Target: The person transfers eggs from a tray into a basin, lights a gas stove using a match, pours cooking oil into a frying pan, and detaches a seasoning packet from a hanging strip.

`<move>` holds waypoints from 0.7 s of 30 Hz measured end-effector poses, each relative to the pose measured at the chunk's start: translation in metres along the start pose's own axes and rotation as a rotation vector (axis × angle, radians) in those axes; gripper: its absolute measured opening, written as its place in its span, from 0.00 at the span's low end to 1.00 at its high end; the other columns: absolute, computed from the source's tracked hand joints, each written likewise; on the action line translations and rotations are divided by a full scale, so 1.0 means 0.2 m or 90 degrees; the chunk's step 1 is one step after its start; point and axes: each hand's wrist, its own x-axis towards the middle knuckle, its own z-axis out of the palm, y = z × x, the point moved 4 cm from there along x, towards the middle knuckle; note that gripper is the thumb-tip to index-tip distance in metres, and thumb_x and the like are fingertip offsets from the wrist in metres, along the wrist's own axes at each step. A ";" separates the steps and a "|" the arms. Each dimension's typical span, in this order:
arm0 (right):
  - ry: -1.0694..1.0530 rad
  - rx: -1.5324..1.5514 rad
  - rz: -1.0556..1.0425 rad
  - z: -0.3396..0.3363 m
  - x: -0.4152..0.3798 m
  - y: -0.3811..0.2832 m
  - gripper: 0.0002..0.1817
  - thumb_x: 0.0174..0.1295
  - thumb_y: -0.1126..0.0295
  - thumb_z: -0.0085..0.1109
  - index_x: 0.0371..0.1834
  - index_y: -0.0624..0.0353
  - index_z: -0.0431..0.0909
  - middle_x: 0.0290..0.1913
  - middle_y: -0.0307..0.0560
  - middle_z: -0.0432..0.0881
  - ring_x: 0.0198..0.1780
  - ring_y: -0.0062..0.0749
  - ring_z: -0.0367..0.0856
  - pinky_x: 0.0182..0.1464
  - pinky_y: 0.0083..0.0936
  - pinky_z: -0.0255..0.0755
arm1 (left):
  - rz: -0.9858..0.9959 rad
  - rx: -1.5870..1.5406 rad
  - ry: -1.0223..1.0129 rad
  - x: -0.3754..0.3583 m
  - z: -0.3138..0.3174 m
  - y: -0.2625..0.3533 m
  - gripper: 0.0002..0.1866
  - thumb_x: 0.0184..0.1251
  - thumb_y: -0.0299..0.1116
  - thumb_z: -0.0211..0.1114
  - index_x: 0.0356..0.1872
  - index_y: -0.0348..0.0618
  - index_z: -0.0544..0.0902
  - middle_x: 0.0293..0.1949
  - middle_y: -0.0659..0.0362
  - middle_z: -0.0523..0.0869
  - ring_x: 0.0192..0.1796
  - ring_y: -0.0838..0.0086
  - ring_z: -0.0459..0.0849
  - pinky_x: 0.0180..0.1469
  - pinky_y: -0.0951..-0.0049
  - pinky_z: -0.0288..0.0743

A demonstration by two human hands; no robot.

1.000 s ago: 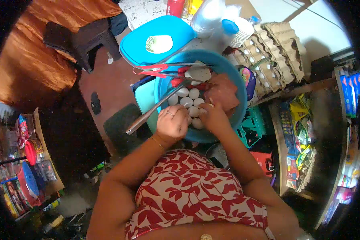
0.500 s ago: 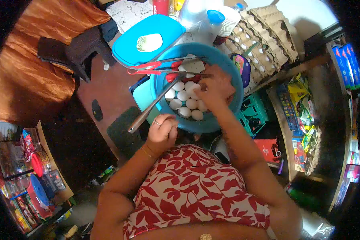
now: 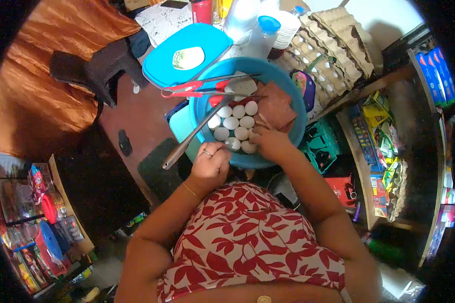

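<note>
A blue basin [image 3: 197, 108] in front of me holds several white eggs [image 3: 231, 123] grouped on its near left side. My right hand [image 3: 272, 145] reaches over the near right rim, its fingers curled around an egg at the edge of the group. By the near rim, my left hand [image 3: 211, 160] is closed, with a ring on one finger; what it holds, if anything, is hidden. Pinkish flat pieces [image 3: 274, 107] lie on the basin's right side. Red-handled tongs [image 3: 187, 88] and a long metal-handled utensil [image 3: 189, 139] rest across the left rim.
A blue lid [image 3: 156, 60] bearing a small white dish [image 3: 188, 58] lies behind the basin. Stacked egg trays [image 3: 338, 50], white cups [image 3: 285, 28] and a blue-capped container [image 3: 265, 35] stand on the table. Shelves of packets [image 3: 384, 151] flank the right, a dark stool [image 3: 111, 65] the left.
My right hand has moved toward me and down, from the middle of the egg group to its near right edge, uncovering eggs. My left hand has shifted slightly right.
</note>
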 end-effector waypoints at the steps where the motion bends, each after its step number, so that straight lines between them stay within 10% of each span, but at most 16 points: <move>1: -0.002 -0.002 0.000 0.01 0.01 0.00 0.15 0.53 0.70 0.60 0.44 0.47 0.84 0.59 0.43 0.76 0.51 0.45 0.82 0.50 0.41 0.77 | -0.001 0.004 -0.002 0.00 0.01 -0.01 0.07 0.52 0.22 0.65 0.34 0.40 0.81 0.39 0.50 0.80 0.41 0.53 0.79 0.45 0.59 0.76; 21: 0.160 -0.052 0.015 -0.07 0.21 -0.21 0.14 0.57 0.63 0.58 0.47 0.49 0.76 0.41 0.53 0.80 0.40 0.50 0.84 0.37 0.45 0.78 | 0.000 -0.035 -0.039 -0.01 0.01 -0.04 0.10 0.51 0.21 0.67 0.36 0.40 0.80 0.41 0.50 0.81 0.45 0.55 0.81 0.50 0.57 0.75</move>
